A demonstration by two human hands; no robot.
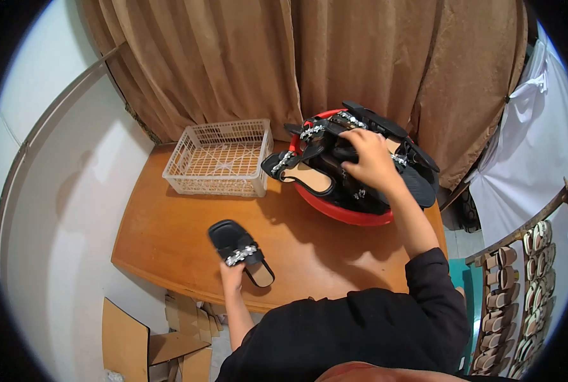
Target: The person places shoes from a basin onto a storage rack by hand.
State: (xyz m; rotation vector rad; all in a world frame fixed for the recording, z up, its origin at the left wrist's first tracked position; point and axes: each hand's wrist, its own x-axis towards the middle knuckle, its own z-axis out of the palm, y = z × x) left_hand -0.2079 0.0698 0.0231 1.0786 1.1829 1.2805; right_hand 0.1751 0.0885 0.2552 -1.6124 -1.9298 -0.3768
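My left hand (pixel 231 275) grips a black slide sandal (pixel 226 234) by its strap, which carries shiny silver decoration; the sandal is over the front left part of the wooden table. Over a heap of similar black sandals (pixel 306 177) is my right hand (pixel 371 158), thumb and fingers apart, with nothing held between them that I can see. The heap fills a red basin (pixel 344 213) and rises past its rim. Whether the right fingertips touch a sandal is hard to make out.
A cream plastic crate (pixel 217 184) stands left of the basin on the table (pixel 163 235). Brown curtains (pixel 233 63) hang behind. Cardboard pieces (pixel 125 337) lie below at left. Racks of light sandals (pixel 500 299) stand at right, near white cloth (pixel 519 159).
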